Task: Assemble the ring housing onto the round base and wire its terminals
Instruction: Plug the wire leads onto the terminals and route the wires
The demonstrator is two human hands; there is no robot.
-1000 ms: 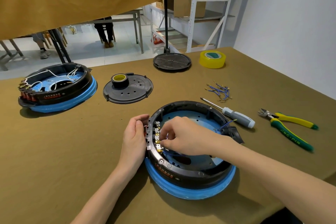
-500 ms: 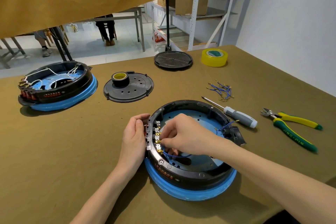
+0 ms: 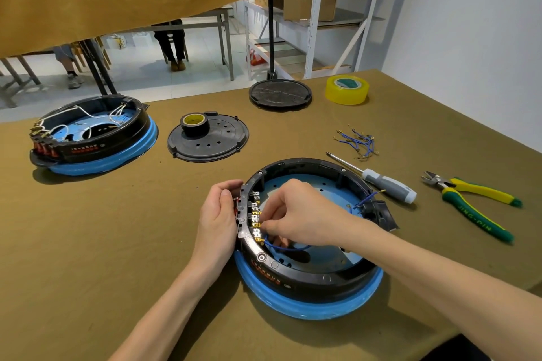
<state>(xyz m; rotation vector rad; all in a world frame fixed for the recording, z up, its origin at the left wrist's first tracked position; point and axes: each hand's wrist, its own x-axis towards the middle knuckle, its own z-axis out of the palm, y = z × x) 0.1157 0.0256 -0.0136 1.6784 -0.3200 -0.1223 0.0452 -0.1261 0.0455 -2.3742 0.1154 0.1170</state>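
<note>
The right hand (image 3: 305, 214) is curled tight inside the ring housing (image 3: 308, 275), fingertips pinched together on the end of a short blue jumper wire (image 3: 286, 248) right at the row of brass terminals (image 3: 256, 218) on the housing's inner left wall. From here I cannot tell whether the connector is already seated or only held against the tab. The left hand (image 3: 218, 214) wraps the outside of that same wall, fingers curled over the rim, bracing it from behind the terminals.

The housing already sits on the blue round base (image 3: 308, 306), near the front of the table (image 3: 117, 243), so what remains looks like wiring.

The risks, as I judge them: the terminals stand close together, so the connector could slide onto the neighbouring tab. Pushing at an angle might bend a tab or pop the crimp off the wire. If the left hand eases, the housing may shift on the base under the push.

Spare blue jumper wires (image 3: 357, 142) lie well behind, beside a screwdriver (image 3: 378, 180) and side cutters (image 3: 475, 199). A second assembly with white wires (image 3: 93, 138) sits far left.
</note>
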